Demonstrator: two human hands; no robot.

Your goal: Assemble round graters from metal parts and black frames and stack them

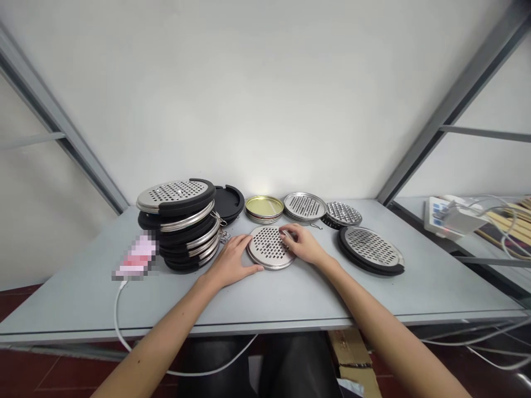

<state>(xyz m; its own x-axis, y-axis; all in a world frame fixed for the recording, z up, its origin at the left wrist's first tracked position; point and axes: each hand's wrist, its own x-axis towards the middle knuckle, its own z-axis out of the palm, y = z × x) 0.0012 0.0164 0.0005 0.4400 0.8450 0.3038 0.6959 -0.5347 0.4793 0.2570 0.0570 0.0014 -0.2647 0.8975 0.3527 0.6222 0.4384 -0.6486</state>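
A round metal grater plate with rows of slots lies flat on the table in front of me. My left hand is curved around its left edge, fingertips at the rim and thumb near the front. From the other side, my right hand holds it, its bent fingers resting over the slotted top and right rim. Just behind the plate stand a small pile of gold-coloured round lids and a pile of slotted metal plates.
At left rises a tall stack of graters with black rims, beside a blurred pink item with a white cable. A black round base is behind. More graters and coarse plates lie right. A power strip sits beyond the frame.
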